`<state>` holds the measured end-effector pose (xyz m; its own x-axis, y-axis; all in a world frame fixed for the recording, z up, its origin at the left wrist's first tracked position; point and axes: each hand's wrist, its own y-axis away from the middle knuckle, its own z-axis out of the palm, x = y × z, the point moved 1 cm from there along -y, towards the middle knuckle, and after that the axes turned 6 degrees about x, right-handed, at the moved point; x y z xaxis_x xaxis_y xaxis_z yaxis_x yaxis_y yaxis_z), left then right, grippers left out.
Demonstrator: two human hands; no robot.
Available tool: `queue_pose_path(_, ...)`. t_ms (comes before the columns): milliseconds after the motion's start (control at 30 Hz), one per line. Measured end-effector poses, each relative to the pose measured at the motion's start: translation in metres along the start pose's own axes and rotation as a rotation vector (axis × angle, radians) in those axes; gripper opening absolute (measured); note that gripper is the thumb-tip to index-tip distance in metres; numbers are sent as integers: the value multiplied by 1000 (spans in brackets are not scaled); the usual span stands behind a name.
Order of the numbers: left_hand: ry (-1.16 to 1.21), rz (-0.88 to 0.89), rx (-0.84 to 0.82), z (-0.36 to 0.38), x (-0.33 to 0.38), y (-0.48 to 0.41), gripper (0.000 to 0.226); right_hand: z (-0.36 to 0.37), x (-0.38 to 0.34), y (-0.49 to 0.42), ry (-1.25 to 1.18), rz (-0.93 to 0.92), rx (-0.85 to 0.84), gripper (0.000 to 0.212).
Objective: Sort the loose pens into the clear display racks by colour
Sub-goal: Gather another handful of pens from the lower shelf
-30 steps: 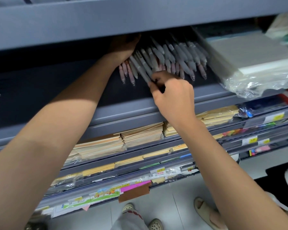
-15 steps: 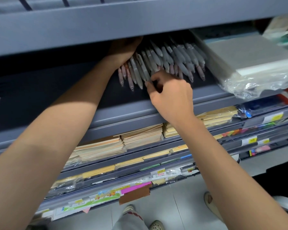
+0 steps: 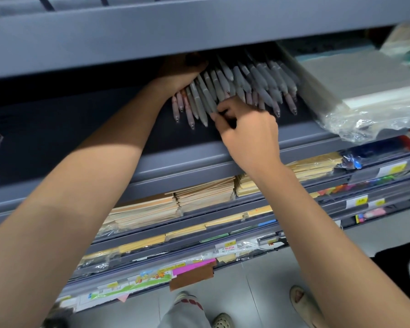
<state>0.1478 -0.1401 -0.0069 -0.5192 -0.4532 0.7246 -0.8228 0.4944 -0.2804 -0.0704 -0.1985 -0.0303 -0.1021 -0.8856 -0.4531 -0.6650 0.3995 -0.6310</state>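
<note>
the pens [image 3: 251, 79] lie heaped at upper centre, under the shelf [image 3: 199, 24]. the right hand [image 3: 249, 131] pinches one grey pen [image 3: 205, 100] near its tip; i would draw it straight out, slowly. the left hand [image 3: 182, 69] touches the heap, but its fingers are hidden, so i cannot tell their state.

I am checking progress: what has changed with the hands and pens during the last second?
The leftmost grey pens swung from slanted to straighter, closing toward the left hand. The right hand kept its curled fingers at their tips. Both hands stayed put; no pen left the shelf.

Pens [image 3: 258, 76] on shelf [image 3: 81, 119] (wrapped stack [image 3: 365, 86] right).
</note>
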Motion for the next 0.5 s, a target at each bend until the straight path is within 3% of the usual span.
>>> queue_pose_path(133, -24, -14, -7, 0, -2, -1, 31, -5, -2, 6, 38, -128, -34, 31)
queue_pose_path(367, 41, -69, -15, 0, -3, -2, 45, 9, -7, -10, 128, -118, 2, 27)
queue_pose_path(500, 4, -65, 16, 3, -2, -2, 41, 10, -8, -10, 93, -122, -1, 28)
